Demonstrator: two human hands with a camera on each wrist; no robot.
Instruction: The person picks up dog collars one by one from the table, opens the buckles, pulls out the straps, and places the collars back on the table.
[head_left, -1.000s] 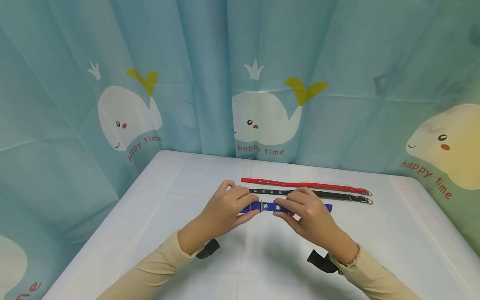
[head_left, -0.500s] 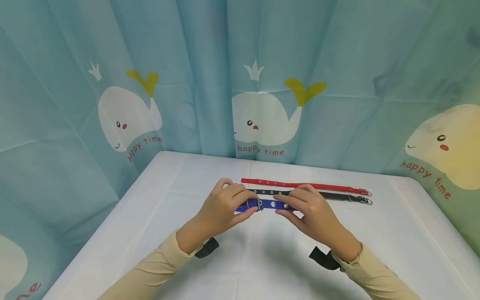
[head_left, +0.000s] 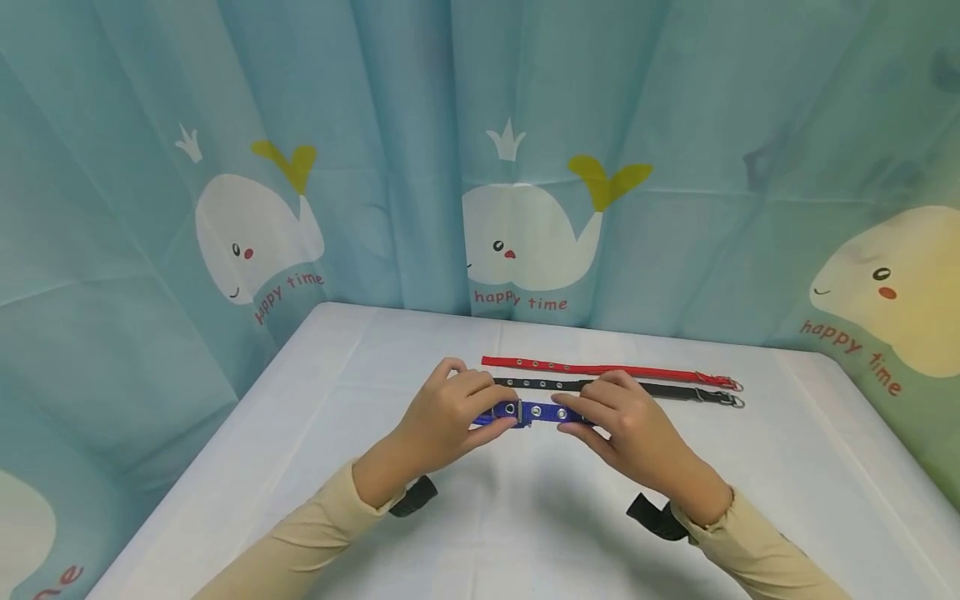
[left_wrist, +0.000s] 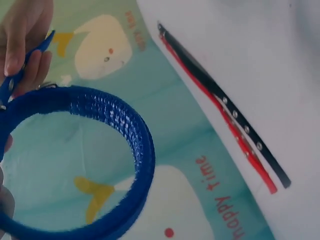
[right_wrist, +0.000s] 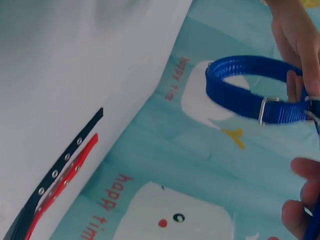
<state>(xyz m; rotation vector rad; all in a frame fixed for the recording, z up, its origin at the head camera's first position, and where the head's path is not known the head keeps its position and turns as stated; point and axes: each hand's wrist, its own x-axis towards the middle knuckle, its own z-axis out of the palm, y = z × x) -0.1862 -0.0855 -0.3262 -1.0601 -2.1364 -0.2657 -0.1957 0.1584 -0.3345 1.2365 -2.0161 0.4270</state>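
Note:
A blue pet collar is held up over the table between both hands, bent into a loop that shows in the left wrist view. My left hand pinches it at the metal buckle, thumb below and fingers above. My right hand pinches the strap tail farther right. Two metal eyelets lie between buckle and right fingers, and another sits just left of the buckle's edge. In the right wrist view, the loop has a metal D-ring on its band. The tail's tip is hidden behind the right hand in the head view.
A red collar and a black collar lie stretched out side by side behind the hands, their metal rings to the right. The white table ends at a blue curtain printed with whales.
The eyelets have shifted left relative to the buckle, one now left of its edge. My right hand has moved slightly right, and the tail's tip no longer shows beyond it.

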